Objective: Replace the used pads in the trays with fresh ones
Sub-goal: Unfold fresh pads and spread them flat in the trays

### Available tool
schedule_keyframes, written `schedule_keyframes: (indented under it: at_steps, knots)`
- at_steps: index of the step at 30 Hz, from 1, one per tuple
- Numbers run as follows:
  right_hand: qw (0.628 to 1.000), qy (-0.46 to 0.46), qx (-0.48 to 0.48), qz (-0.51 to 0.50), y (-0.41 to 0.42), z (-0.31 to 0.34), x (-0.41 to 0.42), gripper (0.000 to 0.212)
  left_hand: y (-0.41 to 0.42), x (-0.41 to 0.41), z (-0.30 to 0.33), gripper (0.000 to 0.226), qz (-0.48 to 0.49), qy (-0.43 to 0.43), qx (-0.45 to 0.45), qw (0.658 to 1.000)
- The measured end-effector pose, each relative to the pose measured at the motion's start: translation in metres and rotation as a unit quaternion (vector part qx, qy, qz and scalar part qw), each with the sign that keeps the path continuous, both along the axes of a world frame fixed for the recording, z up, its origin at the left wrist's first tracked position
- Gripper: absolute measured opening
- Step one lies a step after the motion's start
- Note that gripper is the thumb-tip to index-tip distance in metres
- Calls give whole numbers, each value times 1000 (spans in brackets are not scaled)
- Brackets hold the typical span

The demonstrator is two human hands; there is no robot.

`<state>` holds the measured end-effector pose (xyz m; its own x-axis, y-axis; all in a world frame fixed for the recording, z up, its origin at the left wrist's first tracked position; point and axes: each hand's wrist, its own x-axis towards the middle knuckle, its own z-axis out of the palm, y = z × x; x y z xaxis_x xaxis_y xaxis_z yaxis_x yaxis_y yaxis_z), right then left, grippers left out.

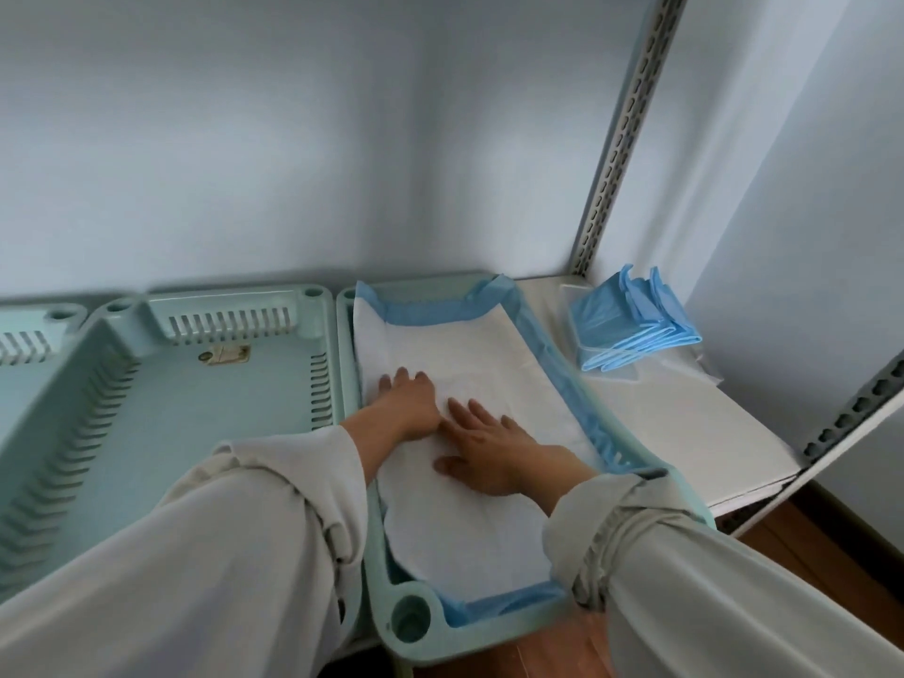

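A white pad with blue edges (pixel 455 345) lies spread inside the right mint-green tray (pixel 411 623) on the shelf. My left hand (pixel 408 398) presses flat on the pad near its middle, fingers straight. My right hand (pixel 494 450) rests flat on the pad just to the right and nearer me, fingers spread. The middle tray (pixel 195 384) holds no pad and shows a small label on its floor. A stack of folded blue pads (pixel 631 325) sits on the white shelf to the right of the padded tray.
A third tray (pixel 24 345) shows partly at the far left. The white shelf board (pixel 685 433) ends at a slotted metal upright (pixel 631 119) and a rail on the right. Walls stand close behind and to the right. Wood floor lies below.
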<state>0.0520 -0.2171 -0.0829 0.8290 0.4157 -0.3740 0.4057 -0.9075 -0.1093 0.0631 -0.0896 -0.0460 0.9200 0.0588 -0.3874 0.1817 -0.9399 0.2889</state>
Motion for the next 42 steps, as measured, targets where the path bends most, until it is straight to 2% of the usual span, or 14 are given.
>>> schedule_keyframes:
  at_steps: [2,5,6,10,13,16,20,23,25,27,29,32,36,42]
  knots:
    - [997,-6,3,-74,-12,-8,13,71,13,11,-1,49,31,17,7,999]
    - [970,-41,20,-238,-29,-12,27,73,14,18,-9,47,-21,-6,78,997]
    - [967,-45,14,-251,-26,-11,32,73,10,21,-13,44,21,-6,47,999]
    - [982,-84,30,-169,5,-1,52,61,-2,28,-19,60,167,-121,-135,969]
    - [993,-97,46,-50,22,-3,65,56,3,51,-18,64,82,-156,-142,974]
    - [996,-75,40,40,34,-11,70,57,14,70,-20,50,123,-113,-159,973]
    - [995,-68,51,-52,9,-24,83,63,26,73,-31,45,206,-158,-203,944]
    - [976,-87,55,-192,-17,-29,90,66,22,77,-33,45,290,-160,-316,889]
    - [975,-82,45,-204,-15,-26,95,67,17,77,-27,44,263,-127,-270,917]
    - [980,-95,40,-171,-3,-19,104,66,17,85,-28,49,236,-159,-229,931]
    - [985,-116,43,-120,10,-12,116,62,20,89,-25,58,116,-181,-124,969]
    - [991,-121,38,-29,28,-12,132,60,30,103,-29,58,-43,-148,-18,988]
    - [995,-91,27,-13,30,-21,152,60,40,115,-38,79,-46,-51,91,994]
    - [981,-106,60,-149,-10,-31,171,73,35,113,-45,117,-22,-5,80,997]
